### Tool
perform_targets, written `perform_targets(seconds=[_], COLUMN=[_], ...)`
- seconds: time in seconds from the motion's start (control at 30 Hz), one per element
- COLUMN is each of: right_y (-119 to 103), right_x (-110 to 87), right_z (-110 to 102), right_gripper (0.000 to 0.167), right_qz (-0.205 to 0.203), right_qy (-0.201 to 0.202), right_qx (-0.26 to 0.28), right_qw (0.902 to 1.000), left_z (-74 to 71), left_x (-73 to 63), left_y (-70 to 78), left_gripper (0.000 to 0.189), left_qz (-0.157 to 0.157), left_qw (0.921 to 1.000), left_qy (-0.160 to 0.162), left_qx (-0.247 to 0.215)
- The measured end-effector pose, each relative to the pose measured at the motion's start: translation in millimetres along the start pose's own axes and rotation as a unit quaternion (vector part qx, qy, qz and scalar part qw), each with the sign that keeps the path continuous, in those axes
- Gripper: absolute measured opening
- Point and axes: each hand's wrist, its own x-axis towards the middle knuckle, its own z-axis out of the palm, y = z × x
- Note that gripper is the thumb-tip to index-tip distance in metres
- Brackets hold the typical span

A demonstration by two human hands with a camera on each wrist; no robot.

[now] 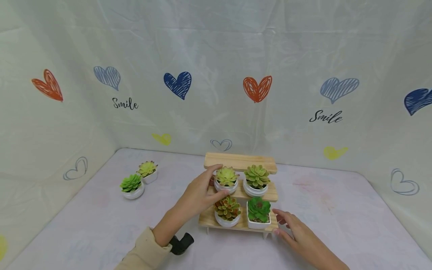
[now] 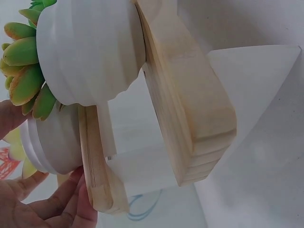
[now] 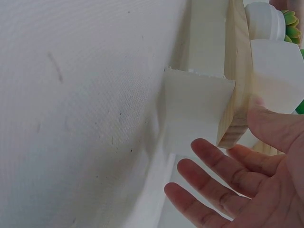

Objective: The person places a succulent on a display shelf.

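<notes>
A three-tier wooden stand point(image 1: 240, 161) with white supports holds several potted artificial succulents. My left hand point(image 1: 199, 191) grips the white pot of a yellow-green succulent point(image 1: 226, 175) at the left of the middle tier, thumb in front and fingers at its side. Right of it sits a green succulent point(image 1: 257, 177) in a round pot. On the bottom tier are a red-tipped succulent point(image 1: 227, 208) and a dark green succulent point(image 1: 259, 209) in a square pot. My right hand point(image 1: 297, 234) is at the stand's bottom right end, fingers loosely extended, thumb at the board's edge point(image 3: 237, 109), holding nothing.
Two more potted succulents stand at the table's left: a bright green one point(image 1: 131, 183) and a yellow-green one point(image 1: 147, 169) behind it. A black curved object point(image 1: 182, 243) shows by the left sleeve point(image 1: 148, 249). A white curtain point(image 1: 216, 45) printed with hearts hangs behind.
</notes>
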Motion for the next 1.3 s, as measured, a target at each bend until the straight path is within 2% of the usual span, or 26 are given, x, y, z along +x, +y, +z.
perform_targets(seconds=[0.3, 0.5, 0.63, 0.77, 0.97, 1.1, 1.3], right_y=[0.1, -0.5, -0.2, -0.6, -0.3, -0.3, -1.0], right_x=[0.1, -0.8, -1.5, -1.1, 0.0, -0.5, -0.1], right_z=[-0.9, -0.6, -0.8, -0.9, -0.5, -0.8, -1.0], right_gripper=[0.054, 0.055, 0.054, 0.054, 0.054, 0.053, 0.055], right_qz=[0.014, 0.026, 0.025, 0.027, 0.022, 0.013, 0.022], right_qy=[-0.015, -0.019, -0.019, -0.021, -0.017, -0.012, -0.013], right_qx=[0.011, 0.013, 0.016, 0.016, 0.016, 0.014, 0.016], right_qw=[0.9997, 0.9994, 0.9994, 0.9993, 0.9995, 0.9997, 0.9996], left_z=[-0.6, -3.8, -9.1, -18.0, -35.4, -47.9, -69.3], left_x=[-2.3, -7.8, -15.6, -25.6, -39.5, -47.9, -60.2], left_y=[-1.7, -3.4, -5.4, -12.4, -27.7, -39.9, -56.9], left_gripper=[0.072, 0.078, 0.071, 0.062, 0.054, 0.052, 0.052], left_qz=[0.004, -0.007, -0.005, 0.023, 0.063, 0.067, 0.052], left_qw=[1.0000, 0.9995, 0.9986, 0.9976, 0.9929, 0.9894, 0.9854], left_qy=[0.003, 0.012, 0.025, 0.049, 0.100, 0.128, 0.159], left_qx=[-0.001, -0.030, -0.045, -0.043, -0.010, 0.011, 0.030])
